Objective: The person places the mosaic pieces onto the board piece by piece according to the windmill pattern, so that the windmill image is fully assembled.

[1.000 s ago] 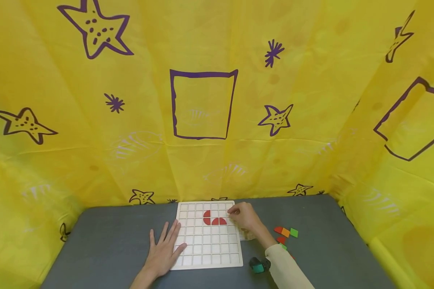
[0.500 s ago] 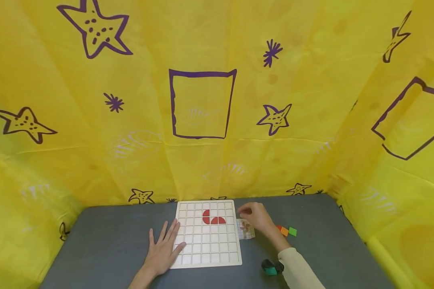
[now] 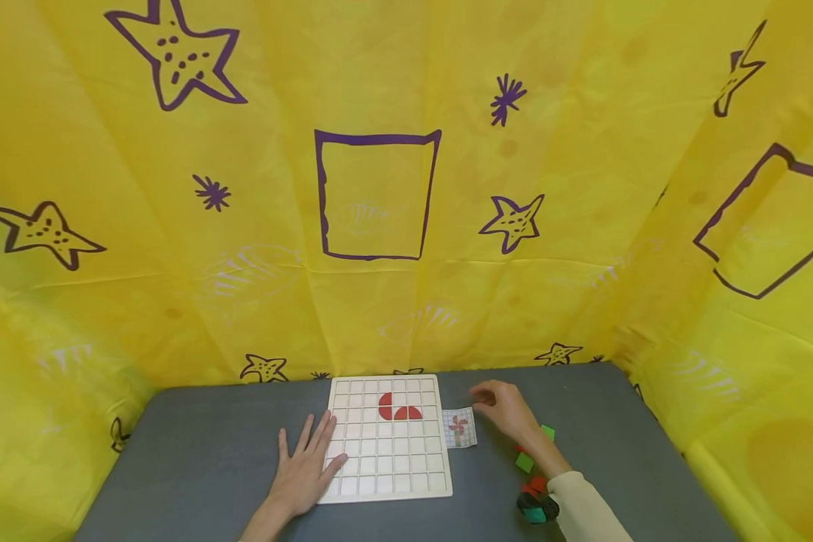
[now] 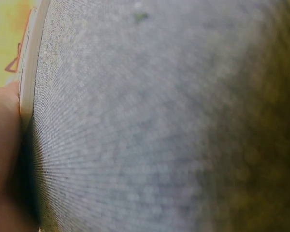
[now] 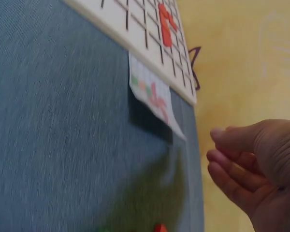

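Observation:
A white gridded board (image 3: 373, 482) lies on the dark grey table, with three red quarter-round tiles (image 3: 386, 406) set in its upper cells. My left hand (image 3: 302, 470) rests flat at the board's left edge, fingers spread and thumb over the surface. To the right of the board, my right hand (image 3: 508, 410) hovers beside a small printed card (image 3: 470, 438). In the right wrist view its fingers and thumb are loosely bent, apart, with nothing between them. The card shows a red pinwheel pattern on a grid, and its near edge curls up from the table.
Loose tiles lie under and beside my right forearm, among them a green tile (image 3: 525, 461) and red tiles (image 3: 535, 485), partly hidden. A black and teal wrist camera (image 3: 537, 510) sits at the right sleeve. A yellow patterned cloth (image 3: 379, 316) walls the back and sides.
My right hand has moved right, from the board's upper right edge to past the card, uncovering the card. The left hand has stayed at the board's left edge.

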{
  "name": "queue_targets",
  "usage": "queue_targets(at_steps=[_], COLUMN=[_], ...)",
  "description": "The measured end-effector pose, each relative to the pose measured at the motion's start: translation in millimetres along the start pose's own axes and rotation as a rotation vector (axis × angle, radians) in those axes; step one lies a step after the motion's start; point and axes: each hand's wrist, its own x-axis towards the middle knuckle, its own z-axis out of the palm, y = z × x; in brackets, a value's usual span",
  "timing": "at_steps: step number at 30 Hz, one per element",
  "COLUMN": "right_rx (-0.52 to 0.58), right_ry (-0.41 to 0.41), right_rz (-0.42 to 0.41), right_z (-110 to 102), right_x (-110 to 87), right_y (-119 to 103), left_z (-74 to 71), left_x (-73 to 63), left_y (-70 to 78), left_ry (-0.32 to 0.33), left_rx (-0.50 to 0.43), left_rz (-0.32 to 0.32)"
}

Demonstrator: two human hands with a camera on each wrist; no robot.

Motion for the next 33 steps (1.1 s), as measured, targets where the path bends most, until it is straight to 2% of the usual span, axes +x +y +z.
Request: queue_targets(at_steps=[9,19,25,29,33], right_rx=[-0.033,-0.116,-0.130,-0.174,-0.210], right_ry=[-0.041,-0.081,-0.117,-0.138,-0.154], right_rz=[-0.054,-0.022,0.002,-0.017,-0.047], right_z=[-20,-38,-44,-47,-49], right_x=[-12.1,-18.8,-23.0,-27.0,-30.4], right_y=[20,33,39,43,48], left_z=[3.7,-0.5,6.5,9.5,6.5], left_x=[-1.6,-2.0,-1.4,-0.8,-1.1], left_y=[-0.3,2.4,-3.0,-4.9,-2.7], left_ry=[0.081,0.063,0.071,0.070,0.056], left_rx=[-0.015,-0.031,-0.020,-0.007,-0.022], left_rz=[0.050,0.028,0.031,0.022,0.021])
